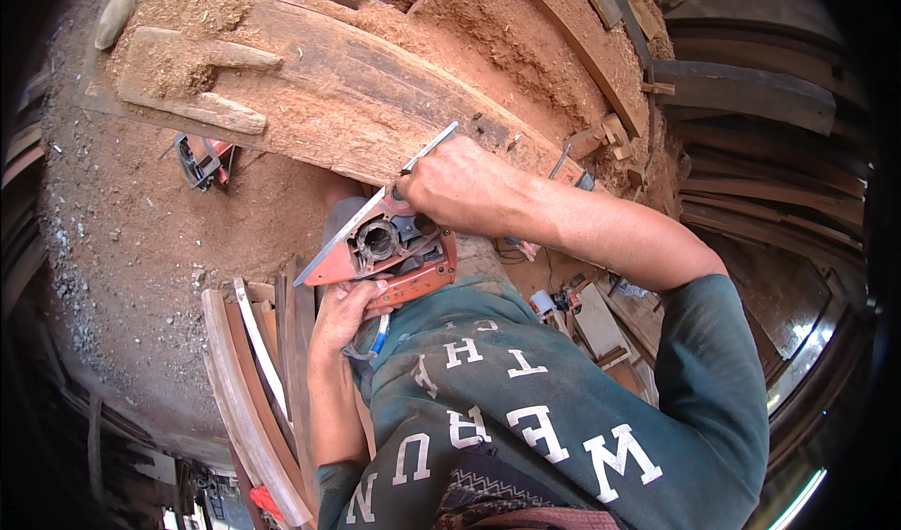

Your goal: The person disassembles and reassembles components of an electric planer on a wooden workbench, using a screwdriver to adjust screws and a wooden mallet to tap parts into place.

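Observation:
A red power planer is held tilted on its side at my body, its long metal edge running diagonally and a round housing opening showing. My right hand is closed on the upper part of the planer, near the edge of the long wooden plank; its fingertips are partly hidden. My left hand grips the lower end of the planer by its red handle, with a cord bearing a blue piece hanging beside it. Wood shavings and carved wooden pieces lie on the plank's left end.
A second red power tool lies on the dusty ground at left. Long boards lean at lower left. Stacked dark timbers line the right. Wood offcuts and sawdust lie behind the plank, and assorted boards and tools are under my right arm.

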`<control>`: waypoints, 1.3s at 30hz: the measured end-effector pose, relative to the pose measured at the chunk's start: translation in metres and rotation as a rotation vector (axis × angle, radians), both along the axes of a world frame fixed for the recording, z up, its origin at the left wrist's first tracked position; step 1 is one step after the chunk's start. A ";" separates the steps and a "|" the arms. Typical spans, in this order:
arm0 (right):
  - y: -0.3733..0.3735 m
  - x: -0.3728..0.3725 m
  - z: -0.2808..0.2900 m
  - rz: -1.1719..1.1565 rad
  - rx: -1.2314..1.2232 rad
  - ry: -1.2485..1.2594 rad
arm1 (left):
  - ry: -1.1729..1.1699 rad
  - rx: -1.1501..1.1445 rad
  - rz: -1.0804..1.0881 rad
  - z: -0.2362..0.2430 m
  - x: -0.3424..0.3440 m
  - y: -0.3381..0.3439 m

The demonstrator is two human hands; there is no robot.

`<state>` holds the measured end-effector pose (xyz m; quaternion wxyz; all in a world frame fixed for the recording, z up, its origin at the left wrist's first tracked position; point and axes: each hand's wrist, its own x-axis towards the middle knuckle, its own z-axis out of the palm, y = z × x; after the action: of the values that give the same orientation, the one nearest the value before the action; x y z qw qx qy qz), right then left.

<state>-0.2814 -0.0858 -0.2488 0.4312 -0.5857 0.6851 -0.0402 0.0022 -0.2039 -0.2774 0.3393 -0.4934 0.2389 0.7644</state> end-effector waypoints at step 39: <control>0.011 0.008 -0.011 -0.016 -0.162 0.023 | -0.014 -0.068 -0.010 0.006 -0.006 0.003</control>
<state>-0.2731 -0.0749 -0.2597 0.3744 -0.6136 0.6890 -0.0921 -0.0033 -0.2013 -0.2714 0.3278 -0.5088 0.2650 0.7507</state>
